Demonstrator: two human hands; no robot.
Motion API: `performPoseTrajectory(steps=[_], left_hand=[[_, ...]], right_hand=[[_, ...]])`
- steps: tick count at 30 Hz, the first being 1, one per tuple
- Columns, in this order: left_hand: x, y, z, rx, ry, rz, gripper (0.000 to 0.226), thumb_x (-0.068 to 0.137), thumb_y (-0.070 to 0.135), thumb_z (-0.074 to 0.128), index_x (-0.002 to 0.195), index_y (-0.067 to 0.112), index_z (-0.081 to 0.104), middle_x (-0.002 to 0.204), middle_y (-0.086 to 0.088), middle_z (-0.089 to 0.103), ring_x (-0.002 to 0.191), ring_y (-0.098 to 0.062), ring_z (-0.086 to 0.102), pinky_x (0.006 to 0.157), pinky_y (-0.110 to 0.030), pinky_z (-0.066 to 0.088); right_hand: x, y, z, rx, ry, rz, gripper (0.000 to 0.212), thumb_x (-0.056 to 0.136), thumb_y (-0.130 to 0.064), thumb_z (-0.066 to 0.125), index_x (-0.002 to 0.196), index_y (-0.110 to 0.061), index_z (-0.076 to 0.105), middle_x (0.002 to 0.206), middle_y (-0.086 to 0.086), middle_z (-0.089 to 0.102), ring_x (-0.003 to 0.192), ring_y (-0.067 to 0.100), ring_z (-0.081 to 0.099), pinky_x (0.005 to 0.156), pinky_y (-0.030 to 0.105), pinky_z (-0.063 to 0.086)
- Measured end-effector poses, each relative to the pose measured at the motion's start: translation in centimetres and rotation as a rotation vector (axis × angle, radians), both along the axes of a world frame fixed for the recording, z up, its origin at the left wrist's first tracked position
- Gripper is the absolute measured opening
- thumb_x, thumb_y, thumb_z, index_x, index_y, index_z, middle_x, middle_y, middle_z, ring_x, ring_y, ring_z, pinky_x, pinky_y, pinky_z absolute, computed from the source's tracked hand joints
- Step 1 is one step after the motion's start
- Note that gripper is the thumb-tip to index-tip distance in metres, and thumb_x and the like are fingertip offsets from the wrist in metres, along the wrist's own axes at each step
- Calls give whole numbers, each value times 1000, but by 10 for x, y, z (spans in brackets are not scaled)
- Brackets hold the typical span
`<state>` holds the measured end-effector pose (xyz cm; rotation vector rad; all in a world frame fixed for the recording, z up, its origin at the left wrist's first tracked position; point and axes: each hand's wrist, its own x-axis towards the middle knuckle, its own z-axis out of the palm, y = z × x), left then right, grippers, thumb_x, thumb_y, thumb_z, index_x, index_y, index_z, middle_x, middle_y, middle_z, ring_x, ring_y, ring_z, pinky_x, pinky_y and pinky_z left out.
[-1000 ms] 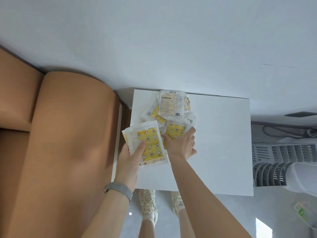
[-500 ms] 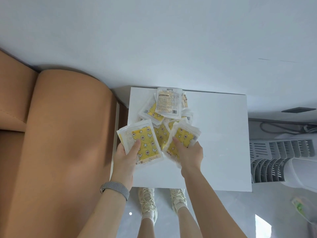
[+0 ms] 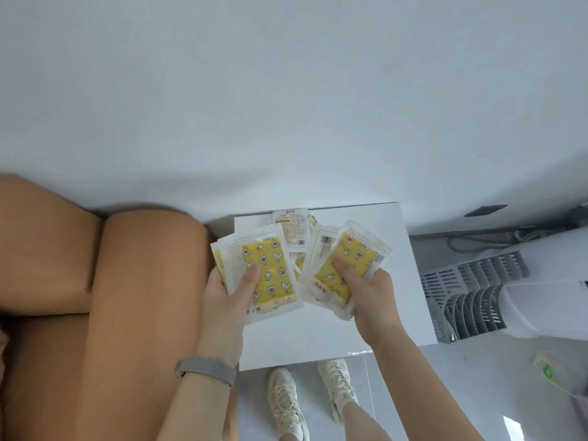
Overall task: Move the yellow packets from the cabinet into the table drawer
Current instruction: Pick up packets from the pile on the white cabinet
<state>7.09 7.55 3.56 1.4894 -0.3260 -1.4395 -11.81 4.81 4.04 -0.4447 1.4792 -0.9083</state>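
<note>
My left hand [image 3: 226, 305] grips a stack of yellow packets [image 3: 270, 268] with a flower and star print, thumb on the top one. My right hand [image 3: 370, 292] grips a second bunch of yellow packets [image 3: 345, 265], thumb pressed on the front. Both bunches are lifted above the white cabinet top [image 3: 381, 310]. Between and behind them a few more packets [image 3: 291, 229] lie on the cabinet, one showing its white printed back. No drawer is in view.
A tan sofa [image 3: 105, 300] stands close on the left, touching the cabinet side. A white wall [image 3: 286, 106] fills the upper view. A grey slatted appliance [image 3: 477, 300] stands on the right, with cables behind it. My feet in pale sneakers [image 3: 286, 405] stand on the grey floor.
My right hand has picked up a bunch of packets from the pile and lifted it toward me. The left hand's stack also rose. The view has tilted up, showing more wall.
</note>
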Motion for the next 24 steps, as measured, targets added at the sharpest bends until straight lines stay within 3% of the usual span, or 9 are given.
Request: performPoseTrajectory(steps=[5, 10, 13, 16, 18, 20, 24], left_hand=[[-6, 10, 90, -103, -42, -116, 33, 88, 17, 68, 120, 16, 60, 113, -5, 74, 103, -26, 71, 88, -46, 57], [-33, 25, 172, -206, -40, -220, 31, 90, 16, 67, 119, 13, 58, 110, -4, 74, 98, -24, 73, 67, -32, 60], [-57, 26, 215, -251, -45, -293, 29, 90, 16, 66, 118, 9, 59, 109, -9, 74, 95, -26, 73, 68, -35, 61], [-89, 30, 251, -299, -48, -377, 28, 91, 19, 67, 116, 9, 59, 108, -10, 73, 90, -26, 74, 78, -45, 57], [-114, 34, 271, -342, -54, -430, 28, 90, 19, 67, 115, 9, 60, 109, -9, 74, 94, -27, 74, 83, -50, 58], [-141, 43, 286, -389, -54, -487, 27, 90, 18, 67, 114, 9, 62, 107, -8, 74, 96, -27, 73, 78, -46, 60], [-197, 74, 304, -421, -25, -610, 26, 90, 16, 67, 114, 9, 62, 106, -8, 75, 95, -26, 73, 70, -40, 61]], right_hand=[[-9, 26, 100, -116, -87, -115, 11, 92, -11, 63, 98, -6, 72, 97, 12, 76, 87, 28, 74, 72, 39, 60], [-35, 60, 185, -227, -100, -267, 12, 92, -11, 63, 101, -7, 70, 95, 8, 77, 84, 23, 75, 66, 35, 61], [-56, 77, 227, -285, -65, -349, 12, 92, -12, 64, 101, -7, 70, 94, 7, 77, 84, 22, 75, 70, 36, 61], [-84, 97, 261, -327, -43, -436, 15, 90, -16, 66, 103, -8, 71, 99, 10, 76, 92, 29, 73, 86, 49, 56], [-105, 114, 281, -354, -20, -487, 16, 91, -16, 66, 103, -7, 71, 99, 11, 76, 90, 29, 74, 83, 48, 58], [-128, 135, 294, -395, -20, -555, 15, 91, -15, 65, 102, -7, 71, 98, 11, 76, 89, 28, 74, 77, 44, 60], [-172, 189, 307, -437, -25, -692, 21, 90, -15, 65, 109, -7, 69, 101, 11, 75, 93, 28, 73, 87, 48, 56]])
